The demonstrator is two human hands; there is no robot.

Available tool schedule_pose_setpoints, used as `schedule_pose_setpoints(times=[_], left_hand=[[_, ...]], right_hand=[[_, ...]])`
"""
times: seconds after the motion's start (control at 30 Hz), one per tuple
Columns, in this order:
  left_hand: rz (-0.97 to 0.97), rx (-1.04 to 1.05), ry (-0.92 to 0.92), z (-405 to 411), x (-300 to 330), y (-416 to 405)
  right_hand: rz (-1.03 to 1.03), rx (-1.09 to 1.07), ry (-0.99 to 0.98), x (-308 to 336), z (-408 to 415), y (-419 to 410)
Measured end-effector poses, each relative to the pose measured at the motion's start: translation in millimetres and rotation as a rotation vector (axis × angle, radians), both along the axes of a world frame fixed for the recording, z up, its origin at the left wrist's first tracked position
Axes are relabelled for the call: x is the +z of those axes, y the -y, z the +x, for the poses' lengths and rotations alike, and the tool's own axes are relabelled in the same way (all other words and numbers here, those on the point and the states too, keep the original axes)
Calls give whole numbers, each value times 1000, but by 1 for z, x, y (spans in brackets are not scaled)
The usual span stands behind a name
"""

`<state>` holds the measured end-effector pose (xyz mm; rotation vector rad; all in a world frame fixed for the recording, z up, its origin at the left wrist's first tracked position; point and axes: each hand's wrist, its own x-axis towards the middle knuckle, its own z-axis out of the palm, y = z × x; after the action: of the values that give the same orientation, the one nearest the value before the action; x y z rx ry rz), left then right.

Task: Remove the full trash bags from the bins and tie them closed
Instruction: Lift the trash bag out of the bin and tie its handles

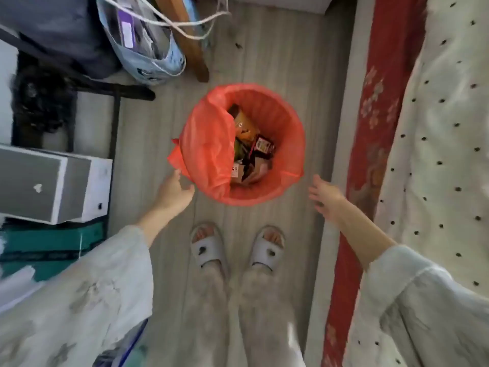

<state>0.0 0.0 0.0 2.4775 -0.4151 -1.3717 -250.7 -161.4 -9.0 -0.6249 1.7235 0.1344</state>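
Observation:
A round bin lined with an orange-red trash bag (277,112) stands on the wooden floor just ahead of my feet. The bag's rim is folded over the bin edge, and its left side sags inward as a loose flap (209,144). Wrappers and small boxes (251,152) fill the bottom. My left hand (173,193) reaches toward the bag's lower left edge, fingers apart, just short of a bag corner sticking out there. My right hand (326,196) is stretched out to the right of the bin, fingers spread, holding nothing.
A bed with a red floral cover and dotted blanket (423,144) runs along the right. On the left are a white and grey box (53,184) on green boxes, a dark chair frame (113,88), and a pale blue bag with cord handles (148,49). My slippered feet (235,247) stand below the bin.

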Motion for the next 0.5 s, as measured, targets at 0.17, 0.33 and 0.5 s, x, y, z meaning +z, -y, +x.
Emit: schedule_pose_setpoints(times=[0.17, 0.33, 0.5], left_hand=[[-79, 240, 28, 22, -65, 14], [-23, 553, -61, 42, -91, 27], [41, 466, -70, 50, -77, 33]], right_hand=[[151, -235, 158, -67, 15, 16], [63, -528, 170, -86, 17, 29], [-46, -814, 197, -70, 17, 45]])
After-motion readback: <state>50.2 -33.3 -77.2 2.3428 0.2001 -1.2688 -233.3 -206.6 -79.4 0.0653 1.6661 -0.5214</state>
